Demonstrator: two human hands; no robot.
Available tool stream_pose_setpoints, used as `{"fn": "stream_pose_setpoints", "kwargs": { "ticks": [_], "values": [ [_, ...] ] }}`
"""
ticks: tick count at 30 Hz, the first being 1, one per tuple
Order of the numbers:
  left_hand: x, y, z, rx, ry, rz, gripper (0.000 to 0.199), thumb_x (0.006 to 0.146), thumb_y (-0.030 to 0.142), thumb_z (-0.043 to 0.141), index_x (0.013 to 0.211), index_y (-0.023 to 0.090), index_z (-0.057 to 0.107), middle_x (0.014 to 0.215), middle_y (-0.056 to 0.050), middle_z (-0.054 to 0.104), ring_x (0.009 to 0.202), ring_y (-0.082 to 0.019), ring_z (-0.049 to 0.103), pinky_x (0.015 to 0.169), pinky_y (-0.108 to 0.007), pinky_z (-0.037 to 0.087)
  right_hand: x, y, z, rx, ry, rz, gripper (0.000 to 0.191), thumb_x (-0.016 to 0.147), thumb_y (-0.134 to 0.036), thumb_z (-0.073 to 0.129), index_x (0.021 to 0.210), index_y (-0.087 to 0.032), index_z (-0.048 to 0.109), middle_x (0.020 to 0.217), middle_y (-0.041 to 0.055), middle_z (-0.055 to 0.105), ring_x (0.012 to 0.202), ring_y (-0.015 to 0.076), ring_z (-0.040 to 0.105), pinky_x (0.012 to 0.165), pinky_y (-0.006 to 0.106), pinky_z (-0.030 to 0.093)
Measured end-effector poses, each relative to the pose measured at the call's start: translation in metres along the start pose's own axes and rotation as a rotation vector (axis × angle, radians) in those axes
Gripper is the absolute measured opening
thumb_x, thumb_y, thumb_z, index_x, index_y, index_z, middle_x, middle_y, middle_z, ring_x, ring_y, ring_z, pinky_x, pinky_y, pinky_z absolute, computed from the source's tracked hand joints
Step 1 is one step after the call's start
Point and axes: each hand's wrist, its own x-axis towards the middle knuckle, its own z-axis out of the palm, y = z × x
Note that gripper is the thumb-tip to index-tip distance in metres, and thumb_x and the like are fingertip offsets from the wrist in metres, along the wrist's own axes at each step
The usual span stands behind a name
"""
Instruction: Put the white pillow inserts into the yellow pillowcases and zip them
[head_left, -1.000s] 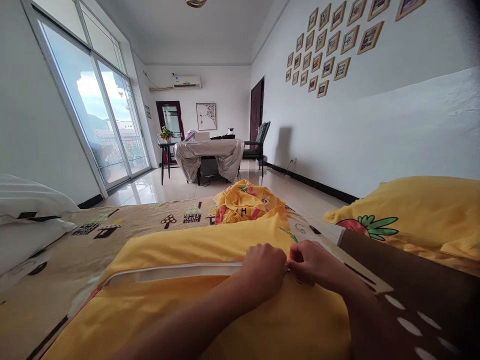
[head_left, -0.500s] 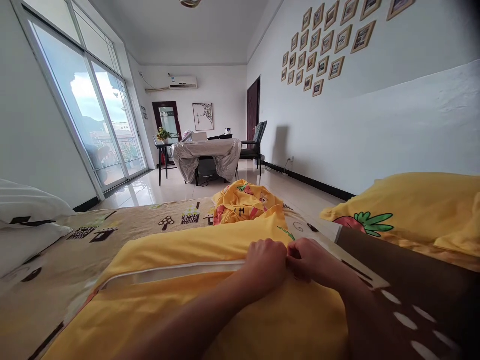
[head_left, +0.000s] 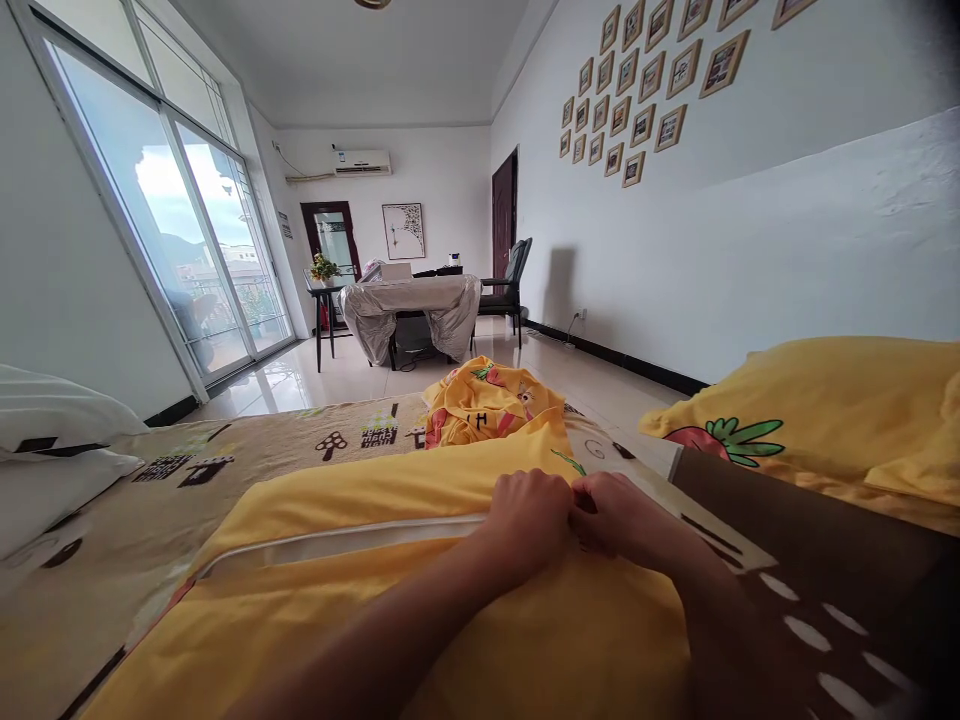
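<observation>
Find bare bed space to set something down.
The patterned bedspread is free between the white pillows and yellow cover, and beyond the cover, left of the crumpled yellow cloth. It's crowded where the left hand and right hand meet on the cover.

Your main light is daylight from the glass doors (head_left: 157,230) at the left, where the sky is nearly blown out. Glare streaks the glossy floor (head_left: 289,388); a soft shadow stands on the right wall (head_left: 637,240) behind the chair (head_left: 510,285). Your forearms (head_left: 375,625) are dim and soft against the yellow cover (head_left: 300,490). Wide-angle stretch slants the edges, and your lower right corner sinks into darkness.
</observation>
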Motion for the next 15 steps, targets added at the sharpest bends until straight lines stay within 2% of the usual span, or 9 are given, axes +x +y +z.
{"fn": "stream_pose_setpoints", "kwargs": {
  "ticks": [7,10,15],
  "values": [
    [0.001,-0.001,0.003,0.012,-0.036,0.013,0.022,0.076,0.027,0.054,0.088,0.016,0.069,0.085,-0.014,0.069,0.081,-0.026,0.067,0.065,-0.031,0.047,0.001,0.004,0.002,-0.015,-0.055,-0.039,0.018,0.067,-0.021,0.043,0.050,-0.018,0.039,0.046,-0.0010,0.049,0.046,0.0080,0.039,0.044,0.023,0.022],
    [-0.001,-0.002,0.007,0.028,-0.016,0.044,0.021,0.076,0.027,0.053,0.086,0.016,0.068,0.083,-0.013,0.069,0.078,-0.027,0.067,0.061,-0.031,0.047,0.001,0.005,0.001,-0.031,-0.070,-0.041,0.018,0.066,-0.021,0.044,0.050,-0.018,0.037,0.046,-0.0015,0.047,0.047,0.0080,0.037,0.045,0.023,0.021],
    [-0.010,0.008,0.008,0.145,0.025,0.165,0.019,0.075,0.014,0.053,0.087,0.015,0.067,0.079,-0.013,0.069,0.077,-0.027,0.067,0.067,-0.035,0.048,-0.002,0.001,-0.004,-0.025,-0.008,-0.083,0.006,0.061,-0.020,0.051,0.067,-0.019,0.049,0.059,-0.0023,0.057,0.057,0.0108,0.043,0.050,0.022,0.026]
  ]
}}
